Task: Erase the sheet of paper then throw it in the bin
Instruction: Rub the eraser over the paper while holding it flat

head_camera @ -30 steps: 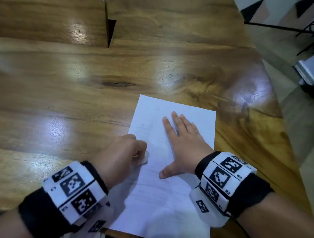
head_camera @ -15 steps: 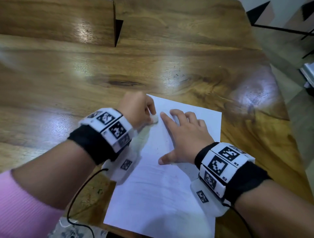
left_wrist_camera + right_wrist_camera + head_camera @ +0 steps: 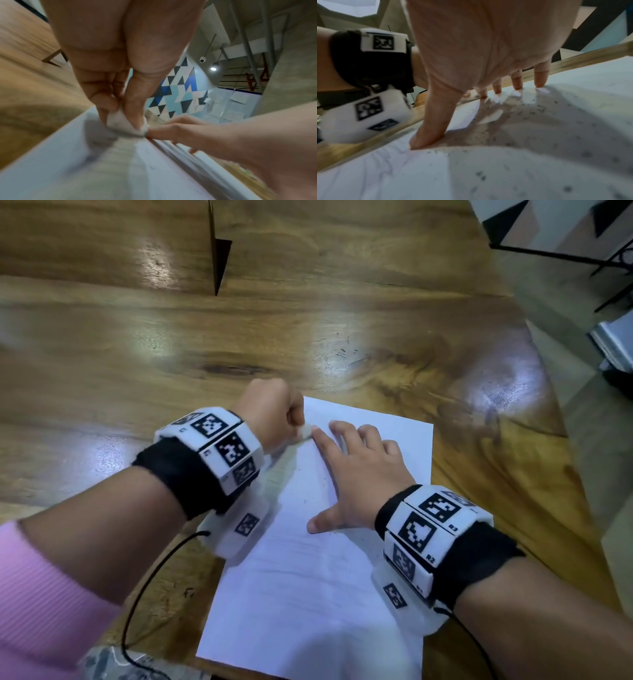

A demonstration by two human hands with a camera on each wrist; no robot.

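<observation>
A white sheet of paper (image 3: pixel 325 587) lies on the wooden table (image 3: pixel 171 347), close to its near edge. My left hand (image 3: pixel 274 412) pinches a small white eraser (image 3: pixel 306 431) and presses it on the sheet's top left part; the left wrist view shows the eraser (image 3: pixel 123 123) between thumb and fingers, touching the paper (image 3: pixel 85 169). My right hand (image 3: pixel 359 477) lies flat on the sheet with fingers spread, its index tip right beside the eraser. Under that palm (image 3: pixel 488 47), the paper (image 3: pixel 539 155) is speckled with dark eraser crumbs.
The table's right edge (image 3: pixel 561 440) runs diagonally, with floor beyond it. A dark notch (image 3: pixel 219 265) splits the tabletop at the back. A black cable (image 3: pixel 144 587) hangs from the left wrist band over the near edge. No bin is in view.
My left hand has carried the eraser from the sheet's lower left up to its top left part, next to the right index finger. The right hand stays flat on the paper.
</observation>
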